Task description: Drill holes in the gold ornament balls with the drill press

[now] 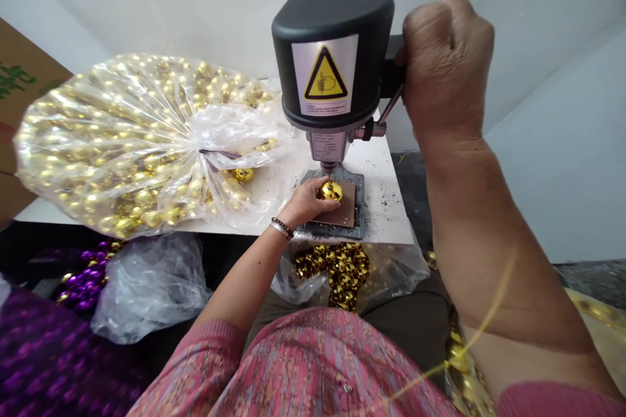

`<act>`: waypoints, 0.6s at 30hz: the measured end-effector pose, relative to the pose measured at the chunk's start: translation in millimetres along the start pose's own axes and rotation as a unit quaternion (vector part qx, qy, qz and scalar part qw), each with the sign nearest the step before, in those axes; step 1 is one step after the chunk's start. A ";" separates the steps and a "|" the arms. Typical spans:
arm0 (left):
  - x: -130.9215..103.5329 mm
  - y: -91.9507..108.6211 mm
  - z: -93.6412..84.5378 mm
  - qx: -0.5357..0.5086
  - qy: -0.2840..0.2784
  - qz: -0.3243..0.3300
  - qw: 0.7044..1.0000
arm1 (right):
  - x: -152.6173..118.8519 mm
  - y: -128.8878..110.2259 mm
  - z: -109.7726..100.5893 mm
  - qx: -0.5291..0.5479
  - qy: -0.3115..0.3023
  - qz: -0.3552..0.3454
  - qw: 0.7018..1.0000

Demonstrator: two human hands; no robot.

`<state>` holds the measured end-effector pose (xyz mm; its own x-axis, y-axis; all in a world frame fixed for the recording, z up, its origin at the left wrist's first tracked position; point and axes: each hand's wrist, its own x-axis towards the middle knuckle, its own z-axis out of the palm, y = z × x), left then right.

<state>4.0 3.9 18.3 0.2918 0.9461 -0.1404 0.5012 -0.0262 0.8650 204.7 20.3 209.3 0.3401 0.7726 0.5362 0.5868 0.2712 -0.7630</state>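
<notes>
Left grip (313, 201) was curled partly closed, thumb and fingers around a gold ball (332, 191), which sat on a brown board (348, 203) on the base (359, 225) of a drill press (337, 6). Bit (329, 177) was right at the ball's top; couldn't tell if it touched. Right grip (448, 68) was closed in a fist on the press's black handle (392, 75), fingertips hidden. Dark shavings were scattered over the white tabletop (386, 172) around the base. Big clear bag (98, 137) full of gold balls was at left, partly on the tabletop, a carton (34, 71) behind it. Clear bag with gold balls (337, 267) was below the tabletop's front edge; purple balls (85, 277) were lower left.
</notes>
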 end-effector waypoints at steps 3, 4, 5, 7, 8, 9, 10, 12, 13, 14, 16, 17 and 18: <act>0.9 -3.6 4.2 -0.048 -0.018 -0.023 0.998 | -0.3 3.6 0.7 0.008 0.001 -0.003 1.000; 0.7 -4.6 5.2 -0.056 -0.014 -0.027 0.998 | -2.4 5.0 0.9 0.018 0.009 -0.015 1.000; 0.4 -5.6 6.0 -0.061 -0.008 -0.028 0.998 | -6.2 6.4 0.9 0.028 0.022 -0.036 0.999; -0.2 -7.2 7.4 -0.068 0.000 -0.028 0.997 | -20.3 9.8 -0.5 0.036 0.060 -0.098 0.993; -0.4 -7.9 8.1 -0.071 -0.001 -0.028 0.997 | -30.4 12.0 -2.0 0.030 0.078 -0.131 0.988; -0.4 -8.5 8.6 -0.075 -0.003 -0.027 0.997 | -42.2 14.7 -4.1 0.019 0.091 -0.165 0.982; -0.4 -9.1 9.1 -0.078 -0.006 -0.024 0.997 | -55.0 18.1 -6.5 0.001 0.088 -0.187 0.978; 0.0 -10.0 9.8 -0.081 -0.004 -0.020 0.997 | -80.3 26.7 -11.4 -0.049 0.100 -0.231 0.967; 0.3 -10.4 10.1 -0.081 -0.001 -0.018 0.997 | -91.3 31.7 -13.3 -0.073 0.101 -0.247 0.961; 0.6 -10.9 10.4 -0.081 0.001 -0.015 0.997 | -100.5 37.0 -14.7 -0.087 0.102 -0.256 0.957; 1.2 -12.1 11.0 -0.080 -0.002 -0.009 0.997 | -112.5 47.1 -15.3 -0.118 0.097 -0.262 0.953; 1.4 -12.7 11.2 -0.081 -0.007 -0.004 0.997 | -115.5 51.7 -14.7 -0.130 0.097 -0.267 0.950; 1.5 -13.3 11.5 -0.082 -0.012 0.000 0.997 | -116.8 55.8 -13.5 -0.142 0.100 -0.278 0.945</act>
<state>7.1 1.9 1.1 0.3113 0.9383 -0.1505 0.3619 0.0294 0.9318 207.6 -62.6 108.9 0.0367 0.4252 0.9044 0.8790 0.4168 -0.2316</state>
